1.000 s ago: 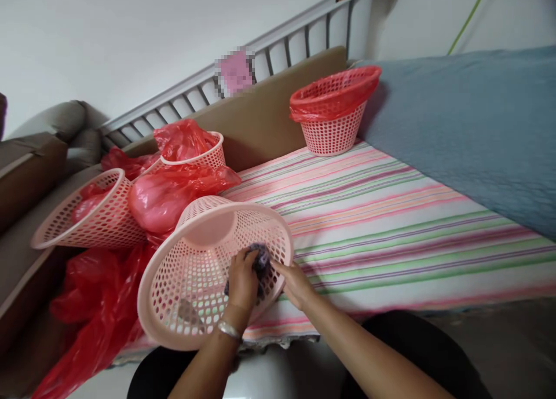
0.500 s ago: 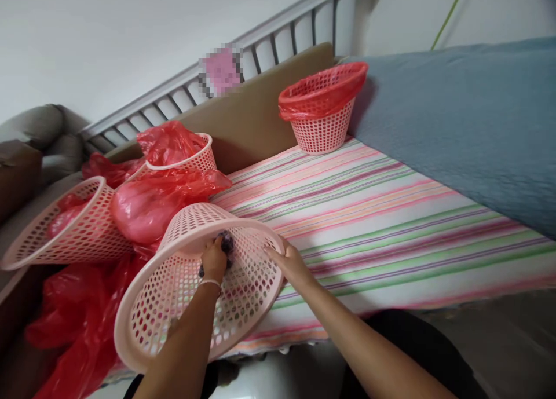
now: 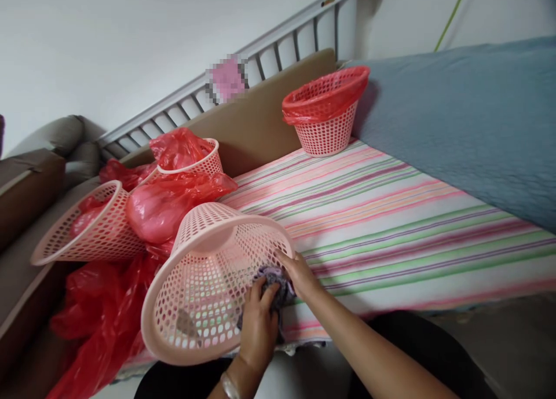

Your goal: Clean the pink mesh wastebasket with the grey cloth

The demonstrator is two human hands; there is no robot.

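Note:
A pink perforated plastic basket (image 3: 204,225) lies tipped on its side on the striped cloth, its wide mouth facing me. My right hand (image 3: 299,270) grips its rim at the right, thumb inside. Bunched under the fingers of my left hand (image 3: 259,312) is a dark purple-grey cleaning rag (image 3: 278,283), pressed at the lower right part of the basket's mouth. My left wrist wears a bracelet (image 3: 229,384). Part of the rag is hidden by my left hand.
Left of the basket are red plastic bags (image 3: 104,312) and another tilted pink basket (image 3: 99,231). Behind them stands a basket with a red bag (image 3: 208,164). A red-lined basket (image 3: 325,135) stands at the back by the blue cover (image 3: 447,115). Striped cloth (image 3: 391,225) spreads rightward.
My left hand has brought the rag from deep inside the basket out to the right side of its mouth. My right hand still grips the rim. The view has shifted slightly.

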